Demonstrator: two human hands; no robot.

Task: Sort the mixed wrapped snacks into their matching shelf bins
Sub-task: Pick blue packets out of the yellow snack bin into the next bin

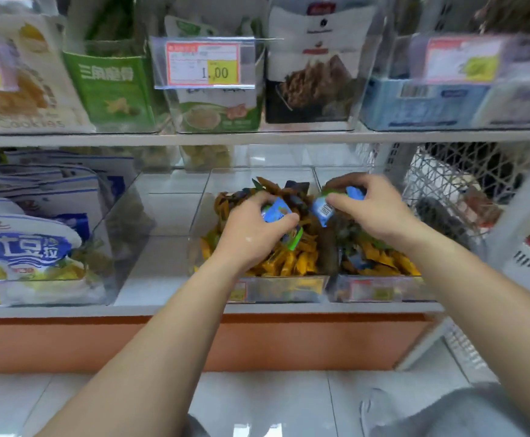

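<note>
- Head view, soft with motion blur. A blue packet is pinched between the thumb and curled fingers of the left grip. A green-edged packet pokes out just beneath that grip; whether it is held or lying on the heap, I cannot tell.
- A second blue packet, barcode side up, is pinched at the fingertips of the right grip. More blue wrapper shows under its far fingers, so it may hold more than one.
- The two grips are close together, and the blue packets nearly meet over the wall between the bins.
- Under the left grip is the centre bin, heaped with orange-yellow snacks. Under the right grip is the right bin, with orange, green and dark wrappers mixed.
- Judgement: the step in hand is picking blue strays out of the orange heaps. No bin for the blue ones is identified near either grip.
- To do it well:
  - Lift straight up so neighbouring wrappers are not dragged over the bin wall.
  - Pinch the packet body, not a crimped end that could slip.
  - Pass the blues into one grip, leaving the other free to rake the heap.
  - Check the print as well as the colour before dropping.
- Further out, a wire basket stands to the right of the right grip, and a price label is above both grips on the upper shelf.
</note>
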